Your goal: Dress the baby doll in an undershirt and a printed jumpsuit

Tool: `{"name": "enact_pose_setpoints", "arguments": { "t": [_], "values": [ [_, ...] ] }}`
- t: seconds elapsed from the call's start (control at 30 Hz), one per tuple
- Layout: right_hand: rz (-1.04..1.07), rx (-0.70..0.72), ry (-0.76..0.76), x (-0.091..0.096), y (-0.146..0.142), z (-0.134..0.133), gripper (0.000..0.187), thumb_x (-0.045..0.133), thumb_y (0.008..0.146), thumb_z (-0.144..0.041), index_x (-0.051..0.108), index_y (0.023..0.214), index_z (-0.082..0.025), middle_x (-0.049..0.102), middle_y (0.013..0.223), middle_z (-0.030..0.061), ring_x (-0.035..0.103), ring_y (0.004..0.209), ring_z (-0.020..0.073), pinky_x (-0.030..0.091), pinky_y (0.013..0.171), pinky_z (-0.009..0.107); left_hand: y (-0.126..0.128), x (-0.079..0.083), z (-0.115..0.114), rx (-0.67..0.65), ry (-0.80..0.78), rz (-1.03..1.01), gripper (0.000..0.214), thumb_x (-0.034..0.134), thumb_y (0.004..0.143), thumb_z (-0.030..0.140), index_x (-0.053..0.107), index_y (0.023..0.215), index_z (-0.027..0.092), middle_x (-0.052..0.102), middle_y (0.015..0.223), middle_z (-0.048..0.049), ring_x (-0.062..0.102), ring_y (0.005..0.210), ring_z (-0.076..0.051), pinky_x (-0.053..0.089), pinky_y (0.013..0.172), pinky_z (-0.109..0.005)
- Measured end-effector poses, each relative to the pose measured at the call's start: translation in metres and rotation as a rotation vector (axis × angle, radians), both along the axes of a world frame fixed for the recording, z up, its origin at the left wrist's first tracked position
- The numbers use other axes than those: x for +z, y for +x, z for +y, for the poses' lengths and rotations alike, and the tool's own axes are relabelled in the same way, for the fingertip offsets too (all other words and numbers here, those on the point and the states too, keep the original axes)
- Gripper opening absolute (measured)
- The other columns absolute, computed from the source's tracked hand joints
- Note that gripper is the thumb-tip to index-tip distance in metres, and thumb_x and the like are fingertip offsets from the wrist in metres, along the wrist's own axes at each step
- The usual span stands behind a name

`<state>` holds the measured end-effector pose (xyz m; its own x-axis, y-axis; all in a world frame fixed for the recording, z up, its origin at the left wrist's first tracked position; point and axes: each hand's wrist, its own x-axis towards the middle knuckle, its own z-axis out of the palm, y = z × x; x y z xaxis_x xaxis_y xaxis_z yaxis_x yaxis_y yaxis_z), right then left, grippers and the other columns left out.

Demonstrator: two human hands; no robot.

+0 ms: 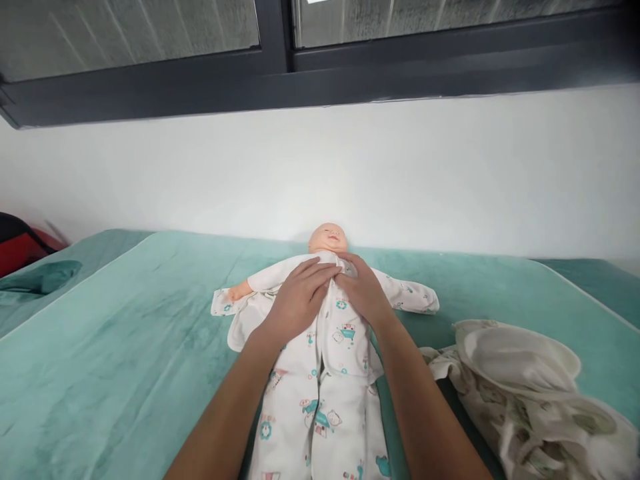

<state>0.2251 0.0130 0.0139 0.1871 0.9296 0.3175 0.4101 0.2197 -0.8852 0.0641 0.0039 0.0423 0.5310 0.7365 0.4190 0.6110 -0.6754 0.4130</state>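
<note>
A baby doll (327, 237) lies on its back, head toward the wall. On its chest is a white printed baby jacket (345, 333). The arm on the right is inside a printed sleeve; the arm on the left shows plain white cloth and a bare doll hand (241, 291), with a printed cuff beyond it. My left hand (303, 297) rests on the chest, fingertips closed on the jacket's front edge near the neck. Opposite it, my right hand (363, 287) pinches the same front. Matching printed trousers (293, 427) extend below. My fingers hide the exact grip.
A green cover (125, 347) spreads under the doll. At the right lies a crumpled white patterned cloth bundle (540, 400). A red and black object (23, 247) stands at the left edge. Behind are a white wall (200, 173) and a dark window frame (320, 87).
</note>
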Motion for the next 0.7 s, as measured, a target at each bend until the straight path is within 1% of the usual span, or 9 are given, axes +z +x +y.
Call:
{"name": "enact_pose_setpoints", "arguments": {
  "t": [0.1,0.17,0.27,0.33,0.43,0.47,0.53,0.63,0.7],
  "values": [
    [0.077,0.056,0.069,0.002,-0.004,-0.001,0.035,0.052,0.078,-0.024,0.065,0.11,-0.026,0.064,0.124,0.0027,0.055,0.12,0.0223,0.039,0.105,0.04,0.003,-0.001,-0.002,-0.008,-0.004,-0.004,0.043,0.032,0.099,0.022,0.049,0.138,0.03,0.054,0.142,0.002,0.038,0.139,-0.02,0.034,0.117,-0.045],
    [0.095,0.067,0.11,0.002,-0.005,0.0,0.03,0.048,0.081,-0.023,0.066,0.105,-0.026,0.065,0.12,0.002,0.055,0.117,0.021,0.038,0.104,0.038,0.006,0.0,-0.004,-0.03,-0.007,-0.028,0.047,0.031,0.099,0.019,0.043,0.141,0.033,0.052,0.144,0.0024,0.041,0.137,-0.018,0.032,0.118,-0.046],
    [0.083,0.021,0.074,0.002,-0.003,0.001,0.02,0.048,0.084,-0.03,0.064,0.095,-0.024,0.066,0.109,0.0024,0.056,0.107,0.0216,0.039,0.099,0.039,0.009,0.002,-0.007,-0.037,-0.011,-0.089,0.049,0.032,0.097,0.014,0.039,0.141,0.034,0.053,0.142,0.0025,0.046,0.133,-0.016,0.033,0.118,-0.045],
    [0.024,-0.017,0.056,0.002,-0.001,0.001,0.013,0.053,0.082,-0.035,0.058,0.081,-0.023,0.065,0.1,0.0026,0.056,0.1,0.0221,0.04,0.093,0.038,0.009,0.003,-0.008,-0.01,0.002,-0.124,0.046,0.036,0.095,0.013,0.042,0.137,0.03,0.052,0.142,-0.0004,0.048,0.131,-0.017,0.039,0.113,-0.042],
    [-0.053,-0.061,-0.02,0.003,0.0,0.0,0.015,0.057,0.073,-0.032,0.045,0.07,-0.023,0.06,0.089,0.0007,0.053,0.086,0.0202,0.04,0.083,0.036,0.009,0.003,-0.009,0.056,0.02,-0.136,0.036,0.041,0.092,0.013,0.048,0.126,0.024,0.047,0.145,-0.0059,0.054,0.123,-0.021,0.05,0.1,-0.039],
    [-0.056,-0.065,-0.06,0.003,0.0,0.0,0.015,0.056,0.072,-0.03,0.043,0.07,-0.023,0.06,0.088,0.0001,0.052,0.081,0.0192,0.04,0.079,0.035,0.009,0.003,-0.009,0.068,0.027,-0.126,0.034,0.042,0.092,0.013,0.049,0.123,0.024,0.046,0.145,-0.0068,0.056,0.121,-0.021,0.051,0.098,-0.039],
    [-0.035,-0.064,-0.104,0.001,0.0,0.0,0.012,0.053,0.07,-0.026,0.041,0.071,-0.023,0.062,0.093,0.0003,0.051,0.078,0.0181,0.039,0.076,0.034,0.009,0.002,-0.01,0.065,0.055,-0.085,0.032,0.042,0.092,0.013,0.05,0.121,0.023,0.045,0.145,-0.0072,0.055,0.122,-0.022,0.049,0.1,-0.04],
    [-0.009,-0.077,-0.051,-0.008,0.007,0.004,0.012,0.049,0.067,-0.02,0.044,0.077,-0.023,0.063,0.109,0.0027,0.056,0.09,0.0201,0.041,0.083,0.035,0.009,0.001,-0.01,0.029,0.119,-0.012,0.033,0.04,0.093,0.013,0.053,0.121,0.022,0.047,0.143,-0.0074,0.051,0.127,-0.022,0.044,0.107,-0.042],
    [-0.079,-0.121,0.0,-0.018,0.02,0.007,0.024,0.046,0.063,-0.015,0.051,0.086,-0.023,0.064,0.109,0.005,0.057,0.098,0.0227,0.041,0.088,0.037,0.008,0.0,-0.01,0.003,0.136,0.015,0.031,0.039,0.094,0.014,0.057,0.118,0.023,0.049,0.144,-0.0062,0.049,0.129,-0.021,0.04,0.111,-0.043]
  ]
}}
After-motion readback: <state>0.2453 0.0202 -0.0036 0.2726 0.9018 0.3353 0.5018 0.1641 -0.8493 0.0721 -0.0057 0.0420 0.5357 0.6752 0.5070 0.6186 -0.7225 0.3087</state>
